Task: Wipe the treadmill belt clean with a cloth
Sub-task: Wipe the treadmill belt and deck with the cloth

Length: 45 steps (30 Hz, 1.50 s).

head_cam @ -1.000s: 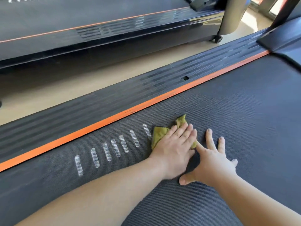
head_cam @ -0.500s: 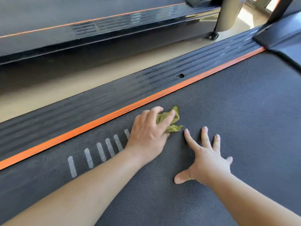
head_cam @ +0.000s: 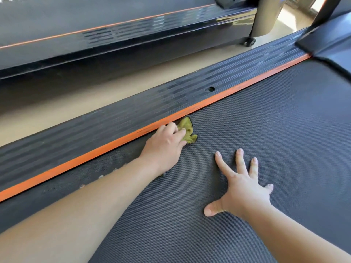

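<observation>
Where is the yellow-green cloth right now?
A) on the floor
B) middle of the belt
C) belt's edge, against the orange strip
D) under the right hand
C: the left hand holds the cloth bunched on the belt, right against the orange strip; the right hand lies flat, bare.

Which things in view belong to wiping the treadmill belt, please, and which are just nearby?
Job: cloth, treadmill belt, left hand gripping the cloth, right hand flat on the belt.
Nearby: orange strip, ribbed side rail, second treadmill, floor.
</observation>
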Tool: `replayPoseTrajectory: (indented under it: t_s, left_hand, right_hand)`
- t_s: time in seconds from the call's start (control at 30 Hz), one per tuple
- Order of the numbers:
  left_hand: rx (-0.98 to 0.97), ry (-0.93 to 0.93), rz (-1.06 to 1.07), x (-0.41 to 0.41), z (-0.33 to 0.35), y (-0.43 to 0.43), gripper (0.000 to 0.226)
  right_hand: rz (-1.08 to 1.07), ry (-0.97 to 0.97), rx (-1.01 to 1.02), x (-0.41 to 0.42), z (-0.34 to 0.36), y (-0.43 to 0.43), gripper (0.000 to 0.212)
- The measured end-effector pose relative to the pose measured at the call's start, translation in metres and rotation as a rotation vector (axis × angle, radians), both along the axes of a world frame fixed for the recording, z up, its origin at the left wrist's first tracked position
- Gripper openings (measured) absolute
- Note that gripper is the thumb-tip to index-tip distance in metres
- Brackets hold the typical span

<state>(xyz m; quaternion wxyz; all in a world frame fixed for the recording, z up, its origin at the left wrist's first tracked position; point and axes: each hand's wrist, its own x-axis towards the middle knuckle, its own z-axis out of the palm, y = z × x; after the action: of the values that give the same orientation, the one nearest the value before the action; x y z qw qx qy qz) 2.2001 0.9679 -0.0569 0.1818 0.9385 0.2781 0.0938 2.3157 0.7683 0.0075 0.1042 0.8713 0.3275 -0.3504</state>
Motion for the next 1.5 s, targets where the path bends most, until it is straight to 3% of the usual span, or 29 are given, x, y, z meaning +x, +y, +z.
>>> replayPoseTrajectory:
  t_s: [0.27, 0.37, 0.5, 0.63, 0.73, 0.93, 1.0, 1.17, 1.27, 1.33, 1.5]
  left_hand:
    - [-0.053, 0.070, -0.257, -0.074, 0.012, -0.046, 0.043]
    - [-0.021, 0.015, -0.227, -0.066, 0.015, -0.039, 0.057]
    - [0.172, 0.066, -0.253, -0.068, 0.005, -0.047, 0.050]
    - [0.244, -0.040, -0.391, -0.069, -0.005, -0.036, 0.041]
    - [0.261, -0.098, -0.273, -0.053, 0.001, -0.010, 0.033]
    - [-0.013, -0.193, 0.060, -0.034, -0.006, -0.019, 0.026]
    - [-0.019, -0.216, 0.010, -0.038, -0.006, -0.043, 0.017]
    - [0.034, -0.097, -0.379, -0.055, 0.008, -0.062, 0.013]
    - [0.114, -0.186, -0.111, -0.031, 0.003, -0.022, 0.007]
    - [0.064, -0.204, -0.040, -0.026, 0.001, -0.033, 0.010]
    - [0.101, -0.076, -0.396, -0.052, 0.008, -0.046, 0.011]
  right_hand:
    - [0.001, 0.009, 0.009, 0.000, -0.001, 0.000, 0.159]
    - [0.001, 0.013, 0.004, 0.000, 0.000, 0.000, 0.159]
    - [0.001, 0.016, 0.007, -0.001, 0.000, -0.001, 0.158]
    - [-0.002, 0.024, 0.002, 0.000, 0.001, 0.000, 0.159]
    - [-0.006, 0.031, 0.006, 0.001, -0.001, -0.001, 0.159]
    - [-0.005, 0.029, 0.000, 0.001, -0.002, 0.001, 0.160]
    - [-0.009, 0.021, 0.001, 0.000, -0.002, 0.000, 0.159]
    - [-0.010, 0.010, 0.007, -0.001, -0.003, 0.000, 0.159]
    - [-0.013, 0.018, 0.006, -0.001, -0.001, 0.000, 0.159]
    - [-0.011, 0.015, 0.012, -0.001, -0.002, -0.001, 0.159]
    - [-0.009, 0.010, 0.020, -0.001, -0.003, -0.001, 0.159]
